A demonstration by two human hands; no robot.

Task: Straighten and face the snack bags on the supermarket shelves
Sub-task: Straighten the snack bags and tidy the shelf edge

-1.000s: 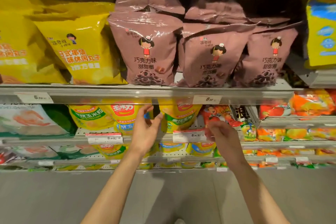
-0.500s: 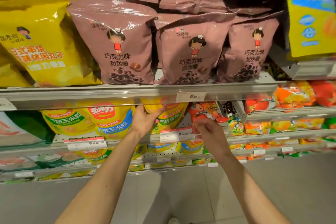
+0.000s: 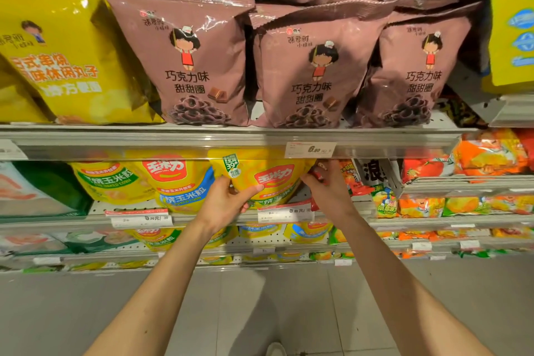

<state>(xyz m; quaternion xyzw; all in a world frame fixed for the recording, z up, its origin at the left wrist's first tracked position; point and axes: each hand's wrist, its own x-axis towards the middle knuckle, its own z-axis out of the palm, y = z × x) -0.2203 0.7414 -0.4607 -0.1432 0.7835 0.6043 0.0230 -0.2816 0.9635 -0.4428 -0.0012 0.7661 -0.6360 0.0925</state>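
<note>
Left hand (image 3: 222, 205) and right hand (image 3: 326, 191) grip opposite edges of a yellow snack bag (image 3: 265, 173) on the second shelf (image 3: 202, 218).

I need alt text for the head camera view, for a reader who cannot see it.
Two hands, left hand and right hand, grip a yellow corn snack bag on a supermarket shelf's second tier. Above it stand three brown chocolate ring bags, facing forward.

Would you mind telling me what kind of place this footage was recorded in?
Most likely a supermarket snack aisle. Tiered metal shelves carry price tags on their front rails, and rows of identical packaged goods face outward, such as the brown snack bags. Both hands, left hand and right hand, hold a yellow corn snack bag.
</note>
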